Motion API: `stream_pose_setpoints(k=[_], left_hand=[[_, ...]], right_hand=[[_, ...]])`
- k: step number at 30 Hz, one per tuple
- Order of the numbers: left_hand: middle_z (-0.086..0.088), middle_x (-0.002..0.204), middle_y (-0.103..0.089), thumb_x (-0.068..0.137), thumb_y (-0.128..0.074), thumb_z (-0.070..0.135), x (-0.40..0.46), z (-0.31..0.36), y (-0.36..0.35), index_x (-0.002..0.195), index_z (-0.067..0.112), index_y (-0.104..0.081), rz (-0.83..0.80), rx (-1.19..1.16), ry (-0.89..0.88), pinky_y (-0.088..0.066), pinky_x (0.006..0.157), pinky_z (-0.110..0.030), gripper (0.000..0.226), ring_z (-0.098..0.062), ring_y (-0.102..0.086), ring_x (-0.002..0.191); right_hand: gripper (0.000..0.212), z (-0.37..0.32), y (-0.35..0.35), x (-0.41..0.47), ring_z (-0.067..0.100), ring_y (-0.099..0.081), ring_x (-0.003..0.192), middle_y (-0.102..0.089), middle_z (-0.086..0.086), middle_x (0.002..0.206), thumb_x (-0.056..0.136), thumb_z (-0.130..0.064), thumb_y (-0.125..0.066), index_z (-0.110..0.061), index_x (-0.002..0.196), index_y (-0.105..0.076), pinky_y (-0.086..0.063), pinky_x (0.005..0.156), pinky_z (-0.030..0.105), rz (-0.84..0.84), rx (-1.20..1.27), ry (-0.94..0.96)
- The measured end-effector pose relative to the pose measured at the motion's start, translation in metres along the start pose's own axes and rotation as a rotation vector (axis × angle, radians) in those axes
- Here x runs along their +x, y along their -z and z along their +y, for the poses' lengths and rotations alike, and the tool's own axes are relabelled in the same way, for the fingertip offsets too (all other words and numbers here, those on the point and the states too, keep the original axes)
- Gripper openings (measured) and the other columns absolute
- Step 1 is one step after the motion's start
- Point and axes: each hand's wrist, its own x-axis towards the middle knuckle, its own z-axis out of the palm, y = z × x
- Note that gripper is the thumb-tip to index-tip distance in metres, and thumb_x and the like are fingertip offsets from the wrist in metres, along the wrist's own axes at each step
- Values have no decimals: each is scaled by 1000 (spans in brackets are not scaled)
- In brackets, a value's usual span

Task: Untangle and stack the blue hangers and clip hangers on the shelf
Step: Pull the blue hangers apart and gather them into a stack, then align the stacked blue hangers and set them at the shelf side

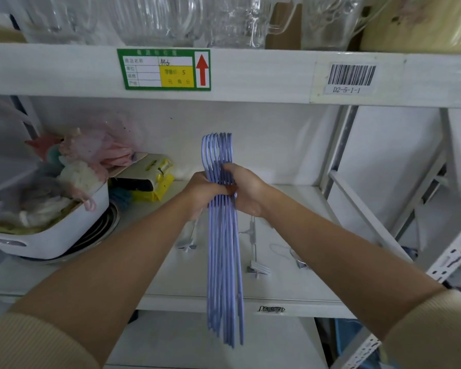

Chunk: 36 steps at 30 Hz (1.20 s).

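The lower ends of the bundle of thin blue wire hangers (224,262) lie nearest the camera, hanging past the front edge of the white metal shelf (290,283) and below it. The bundle is held edge-on, its long axis running from these lower ends up and away to the hooks near the rear of the shelf. The hooks are aligned in a close row.

Both hands meet at the neck of the bundle, just below the hooks. The left hand (201,191) grips from the left side with its fingers curled round the wires. The right hand (246,193) grips from the right side, fingers and thumb wrapped round the same section. The two hands touch or nearly touch across the bundle; neither is clearly nearer to it.

The white-and-clear plastic clip hangers (253,251) lie flat on the shelf board beneath the hands, spread to both sides of the bundle and apart from one another, not stacked. They sit directly under the bundle's descent path.

Judgement: the blue hangers appear untangled and gathered. Setting them down flat requires rotating the long axis parallel to the front edge, onto bare board beside the clip hangers.

A white plastic basket of soft items (51,235) occupies the left end of the shelf.
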Motion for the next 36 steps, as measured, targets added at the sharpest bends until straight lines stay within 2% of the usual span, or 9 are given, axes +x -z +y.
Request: stream_pose_setpoints(k=[3,8,12,16,20,24,29,32,36], left_hand=[[-15,93,-71,79,-69,-4,4,-2,-5,102,2,-68,-30,-23,38,-58,81,-38,23,-27,-69,85],[-14,102,-70,83,-65,-2,9,-1,-12,114,3,-65,-75,-34,36,-57,79,-33,31,-26,-68,93],[-15,85,-70,82,-64,-3,13,0,-10,109,0,-65,-76,23,36,-55,68,-35,27,-28,-68,76],[-16,68,-67,82,-63,-6,12,2,-8,98,-6,-66,-67,54,5,-54,57,-30,16,-25,-66,59],[-19,66,-66,80,-62,-10,12,7,-8,90,-11,-66,-108,86,-25,-55,59,-31,11,-26,-65,58],[-19,74,-66,81,-62,-10,9,16,-12,89,-9,-64,-178,85,-46,-61,63,-31,8,-23,-67,62],[-30,94,-67,82,-64,-7,12,21,-12,99,-12,-63,-268,131,-87,-61,69,-32,19,-27,-70,80],[-16,83,-70,86,-63,0,12,21,-11,94,-1,-65,-319,162,-74,-57,65,-25,9,-19,-70,75],[-6,68,-70,87,-61,-1,15,20,-8,87,1,-65,-385,138,-50,-54,57,-19,4,-12,-68,62]], right_hand=[[33,0,7,-3,16,-62,80,-65,4,88,102,-28,-35,-15,91,-64,-52,82,30,8,21,17],[35,4,9,3,22,-62,96,-66,9,102,102,-28,-33,-13,103,-64,-49,95,38,54,107,82],[37,11,10,4,14,-56,75,-62,5,90,102,-27,-28,-14,104,-62,-43,61,24,123,-31,108],[33,15,11,7,16,-46,65,-52,8,86,100,-25,-33,-7,109,-59,-34,54,26,141,-182,140],[11,-6,20,4,25,-62,76,-66,13,85,83,-8,-66,-4,93,-69,-48,62,32,65,-253,335],[25,-34,23,8,33,-70,92,-71,21,97,69,-5,-80,1,91,-73,-57,89,46,7,-286,384],[2,-44,13,5,31,-71,85,-73,12,81,80,-7,-73,-7,78,-72,-58,84,41,-90,-220,419],[12,-47,13,3,20,-71,79,-73,10,79,92,-10,-61,-5,85,-70,-60,76,31,-98,-187,433],[17,-47,14,-1,21,-69,94,-72,11,98,97,-10,-51,-5,100,-68,-52,92,36,-73,-192,453]])
